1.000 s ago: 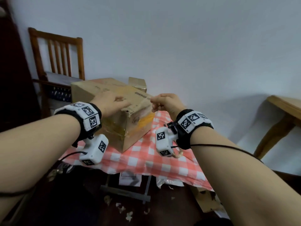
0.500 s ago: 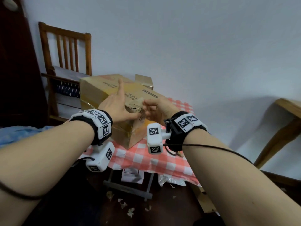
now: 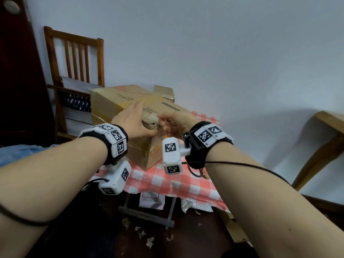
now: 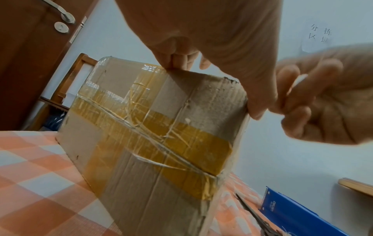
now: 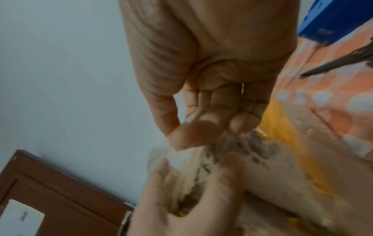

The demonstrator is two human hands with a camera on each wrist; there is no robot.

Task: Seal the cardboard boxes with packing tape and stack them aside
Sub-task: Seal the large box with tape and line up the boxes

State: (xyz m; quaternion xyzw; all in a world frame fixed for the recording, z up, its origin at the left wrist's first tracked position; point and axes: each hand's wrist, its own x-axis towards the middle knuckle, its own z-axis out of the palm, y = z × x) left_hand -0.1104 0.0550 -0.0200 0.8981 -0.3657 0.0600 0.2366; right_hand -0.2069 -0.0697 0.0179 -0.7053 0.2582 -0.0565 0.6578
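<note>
A taped cardboard box [image 3: 119, 103] stands on the red-checked table [image 3: 176, 181]; yellow and clear tape cross its near side [image 4: 151, 143]. My left hand [image 3: 135, 120] lies on the box's top with fingers straight, its thumb down against the near top corner. My right hand [image 3: 163, 121] is at that same torn, frayed corner [image 5: 242, 148]. Its thumb and fingers [image 5: 193, 135] pinch a pale strip of clear tape there. Where the strip runs is blurred.
A smaller box [image 3: 163, 91] sits behind the big one by the wall. Scissors [image 4: 256, 217] and a blue tape cutter [image 4: 298, 212] lie on the cloth to the right. A wooden chair [image 3: 74, 58] stands left, a wooden table [image 3: 331, 123] right, scraps on the floor.
My right hand has moved left from the box's right edge to the near corner and pinches there. My left hand has flattened out, fingers reaching further across the top.
</note>
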